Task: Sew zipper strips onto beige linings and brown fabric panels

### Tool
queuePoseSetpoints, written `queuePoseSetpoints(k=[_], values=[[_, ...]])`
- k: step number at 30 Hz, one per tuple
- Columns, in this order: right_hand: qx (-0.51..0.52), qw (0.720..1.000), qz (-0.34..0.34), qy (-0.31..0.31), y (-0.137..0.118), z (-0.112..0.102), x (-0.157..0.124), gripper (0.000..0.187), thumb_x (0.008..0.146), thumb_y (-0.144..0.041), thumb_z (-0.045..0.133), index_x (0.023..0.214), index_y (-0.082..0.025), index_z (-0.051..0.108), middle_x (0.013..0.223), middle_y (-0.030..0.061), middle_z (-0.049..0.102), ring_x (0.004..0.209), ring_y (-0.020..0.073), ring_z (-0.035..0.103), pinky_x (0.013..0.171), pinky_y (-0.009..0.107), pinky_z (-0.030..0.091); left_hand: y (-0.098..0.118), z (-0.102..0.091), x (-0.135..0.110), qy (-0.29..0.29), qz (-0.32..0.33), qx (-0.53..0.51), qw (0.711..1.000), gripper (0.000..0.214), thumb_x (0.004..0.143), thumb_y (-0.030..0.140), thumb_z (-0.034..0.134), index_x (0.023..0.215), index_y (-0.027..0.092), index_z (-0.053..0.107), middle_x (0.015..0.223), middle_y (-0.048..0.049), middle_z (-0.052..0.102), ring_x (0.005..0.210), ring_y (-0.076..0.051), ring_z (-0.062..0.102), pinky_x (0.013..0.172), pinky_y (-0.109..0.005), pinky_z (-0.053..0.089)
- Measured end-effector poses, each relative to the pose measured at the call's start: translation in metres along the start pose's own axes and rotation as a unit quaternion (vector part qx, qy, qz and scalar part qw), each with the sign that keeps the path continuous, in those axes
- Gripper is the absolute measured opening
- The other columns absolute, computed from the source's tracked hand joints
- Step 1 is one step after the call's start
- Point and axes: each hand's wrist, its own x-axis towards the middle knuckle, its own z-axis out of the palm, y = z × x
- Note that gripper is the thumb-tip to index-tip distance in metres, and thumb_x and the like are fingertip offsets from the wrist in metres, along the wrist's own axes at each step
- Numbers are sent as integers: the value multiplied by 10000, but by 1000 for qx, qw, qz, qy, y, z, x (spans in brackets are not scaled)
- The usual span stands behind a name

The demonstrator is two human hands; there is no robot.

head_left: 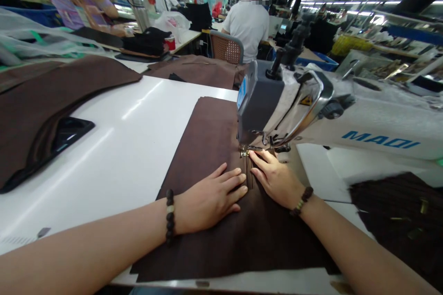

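A brown fabric panel [207,147] lies flat on the white table and passes under the head of a sewing machine [259,106]. My left hand [216,196] rests on the panel with its fingers stretched out, just left of a narrow slit or seam [249,177]. On the seam's other side, my right hand [273,175] lies on the cloth, fingers extended. Its forefinger tip is close beside the metal presser foot [244,152]. The needle is too small to make out. Each wrist wears a beaded bracelet.
More brown cloth [69,80] is piled at the left, partly over a dark glossy object [71,131]. Dark fabric [398,212] lies at the right, below the machine arm [374,124]. A person in a white shirt [249,27] sits ahead; another person in purple [72,0] works back left.
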Motion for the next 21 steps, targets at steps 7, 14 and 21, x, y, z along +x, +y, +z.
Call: queuePoseSetpoints(k=[7, 14, 21], values=[[13, 1000, -12, -15, 14, 5, 13, 362, 915, -298, 314, 1153, -147, 542, 1114, 114, 590, 1027, 214, 534, 888, 388, 405, -14, 0, 7, -1, 3, -3, 1000, 325, 913, 289, 410, 1201, 146, 457, 1210, -108, 501, 1216, -245, 379, 1061, -471, 220], [56, 997, 2, -51, 22, 3, 23, 337, 916, -297, 330, 1076, -135, 578, 1039, 96, 630, 955, 185, 579, 848, 321, 433, -21, 7, 9, 9, 19, -3, 1000, 331, 927, 284, 380, 1213, 130, 444, 1186, -88, 525, 1189, -222, 400, 1077, -449, 187], [42, 999, 17, -21, 3, -4, 1, 356, 899, -223, 339, 1226, -179, 471, 1243, 93, 515, 1120, 198, 494, 937, 403, 398, -14, 5, 6, 19, 8, -33, 999, 292, 908, 258, 421, 1153, 112, 484, 1164, -108, 530, 1144, -205, 454, 1069, -426, 242]])
